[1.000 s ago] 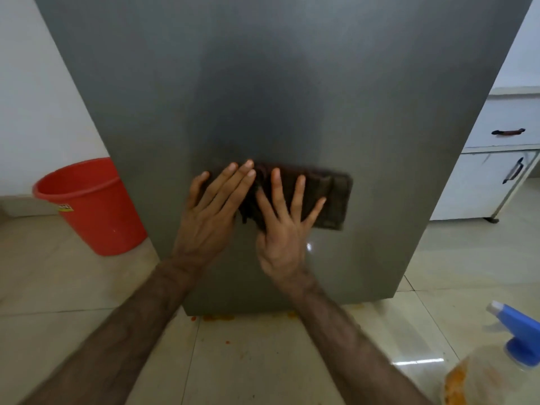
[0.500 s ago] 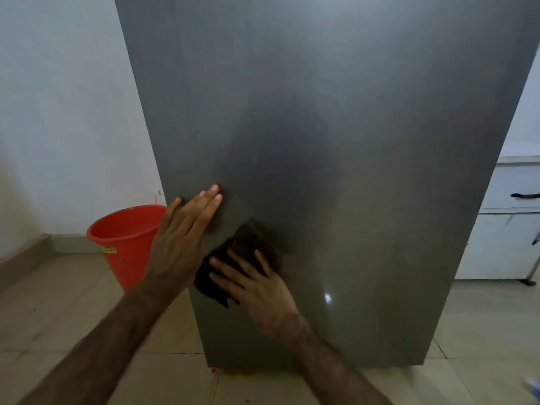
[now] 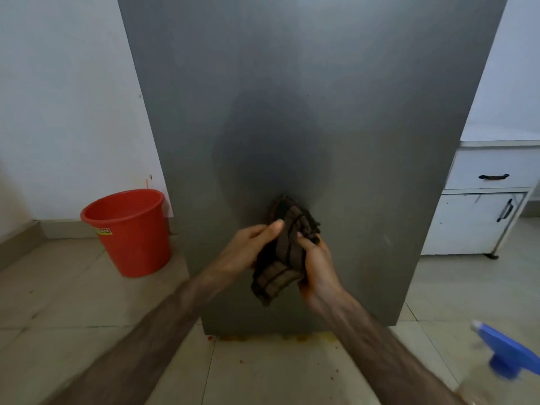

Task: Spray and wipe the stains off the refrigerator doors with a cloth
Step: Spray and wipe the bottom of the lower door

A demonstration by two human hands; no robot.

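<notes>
Head view: dark brown ribbed cloth [image 3: 283, 252], bunched and folded, held up in front of the tall grey brushed-metal refrigerator door [image 3: 306, 97], off its surface or barely near it, hard to tell which; left hand [image 3: 245, 249] pinching the cloth's upper left edge between thumb and curled fingers; right hand [image 3: 315, 258] wrapped round the cloth's right side, fingers clenched on the bunched folds, lower end hanging loose below both hands; door face mostly even grey, a darker damp-looking patch above the hands, a faint pale mark low on the right; orange drips and specks on the pale floor tiles [image 3: 263, 372] along the door's foot; red plastic bucket [image 3: 128, 229] standing on the floor just left of the refrigerator; blue-headed clear spray bottle [image 3: 508, 358] at the lower right corner, blurred, apart from both hands; white cabinet with dark handles [image 3: 491, 200] to the right. Judging by the drape: soft, light, limp fabric, likely damp, no stiffness of its own; best gathered into a flat folded pad and taken across its back with a spread palm, a clean face turned outward; a loose corner grip apt to let the folds slip and smear.
</notes>
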